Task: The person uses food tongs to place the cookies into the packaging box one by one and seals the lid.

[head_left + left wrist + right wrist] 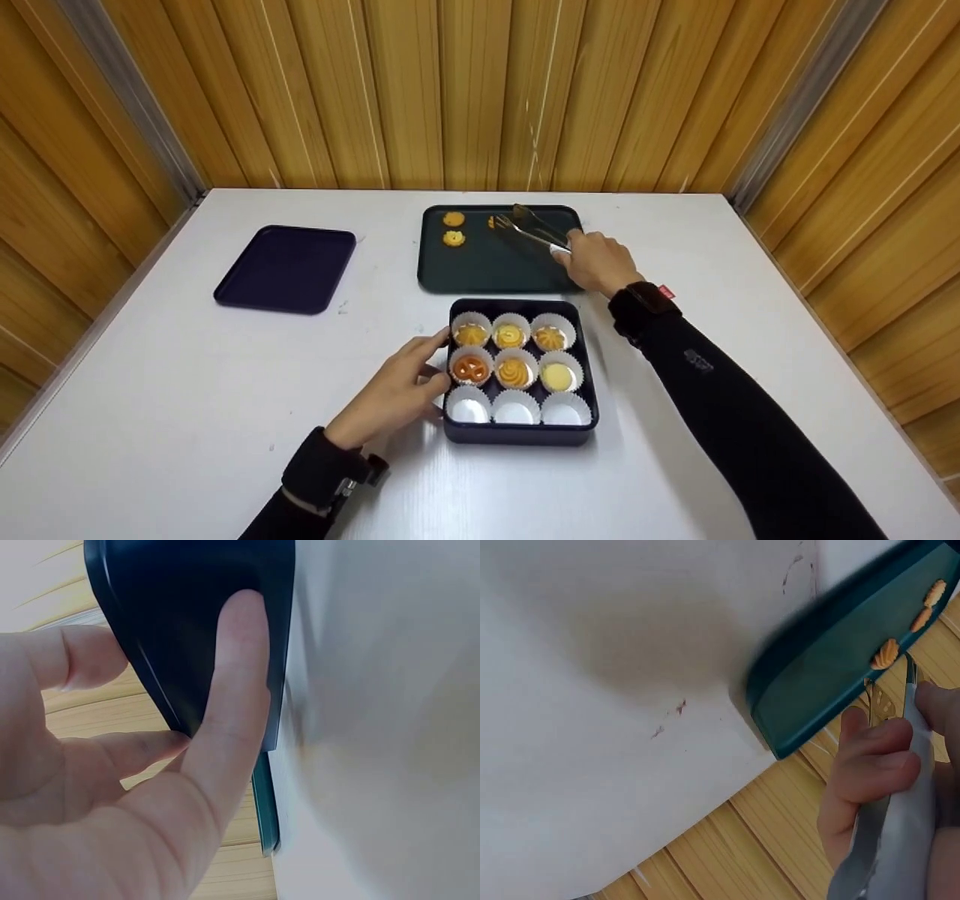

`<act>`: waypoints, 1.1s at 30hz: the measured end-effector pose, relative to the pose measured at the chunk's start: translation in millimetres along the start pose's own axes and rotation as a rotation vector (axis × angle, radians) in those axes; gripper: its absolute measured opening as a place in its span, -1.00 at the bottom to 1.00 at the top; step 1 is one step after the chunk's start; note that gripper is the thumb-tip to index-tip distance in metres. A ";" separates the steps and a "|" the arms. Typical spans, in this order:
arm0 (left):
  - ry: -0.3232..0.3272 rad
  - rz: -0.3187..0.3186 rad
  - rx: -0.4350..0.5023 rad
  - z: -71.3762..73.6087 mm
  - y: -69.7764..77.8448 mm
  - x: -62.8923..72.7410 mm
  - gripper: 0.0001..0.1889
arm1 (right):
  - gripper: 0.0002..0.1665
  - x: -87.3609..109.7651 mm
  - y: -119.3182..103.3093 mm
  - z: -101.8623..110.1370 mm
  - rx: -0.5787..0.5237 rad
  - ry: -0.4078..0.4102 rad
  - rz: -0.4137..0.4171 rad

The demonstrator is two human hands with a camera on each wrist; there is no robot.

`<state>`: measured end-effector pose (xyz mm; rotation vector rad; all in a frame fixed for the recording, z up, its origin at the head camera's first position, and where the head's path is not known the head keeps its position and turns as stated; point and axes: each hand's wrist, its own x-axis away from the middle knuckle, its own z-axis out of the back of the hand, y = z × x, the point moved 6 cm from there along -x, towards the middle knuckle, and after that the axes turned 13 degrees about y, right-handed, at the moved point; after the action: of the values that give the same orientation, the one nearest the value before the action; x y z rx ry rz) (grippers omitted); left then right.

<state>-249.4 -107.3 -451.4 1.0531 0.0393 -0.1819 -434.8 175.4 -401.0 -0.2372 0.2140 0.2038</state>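
My right hand (596,262) grips a pair of metal food tongs (534,236) with a white handle. The fork-like tips of the tongs reach over the dark green tray (480,276), beside a small cookie (492,222) partly hidden by them. On the tray's left lie a round cookie (453,219) and a flower-shaped cookie (454,238). Against the left side of a dark blue box (519,435) rests my left hand (394,394), its fingers touching the wall. Paper cups fill the box in three rows; the back two hold cookies, among them a pretzel (470,368), and the front cups (516,407) are empty.
A dark purple tray (289,270) lies at the left on the white table (180,420). Wood-patterned panels (472,90) rise behind the table and along both sides. The green tray stands just behind the box.
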 end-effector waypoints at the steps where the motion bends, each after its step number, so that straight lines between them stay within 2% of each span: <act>1: -0.002 0.000 -0.001 0.1 0.1 -0.1 -0.22 | -0.31 -1.4 -1.4 -2.0 -0.003 -0.004 -0.004; 7: 0.001 -0.023 -0.010 -1.4 3.3 -0.1 -0.23 | -0.35 -10.1 -5.3 -8.2 0.040 -0.018 0.014; 11: 0.001 -0.024 -0.013 -2.0 3.2 -0.8 -0.22 | -0.39 -10.1 -6.4 -0.7 0.082 -0.018 0.057; 17: 0.008 -0.005 -0.006 0.9 2.8 0.6 -0.22 | -0.47 -6.2 -10.9 20.5 0.170 -0.072 0.125; 23: 0.008 0.010 0.000 1.2 2.2 0.9 -0.23 | -0.48 6.0 -15.9 51.4 0.262 -0.191 0.171; 29: 0.000 0.006 0.004 0.2 1.3 1.0 -0.23 | -0.57 19.5 -16.8 80.7 0.330 -0.279 0.185; 33: 0.002 0.003 0.002 -0.3 1.8 1.2 -0.24 | -0.56 24.5 -15.2 87.2 0.345 -0.290 0.173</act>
<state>-247.9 -106.3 -450.2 1.0551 0.0390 -0.1785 -391.9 187.3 -320.7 0.1553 -0.0212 0.3650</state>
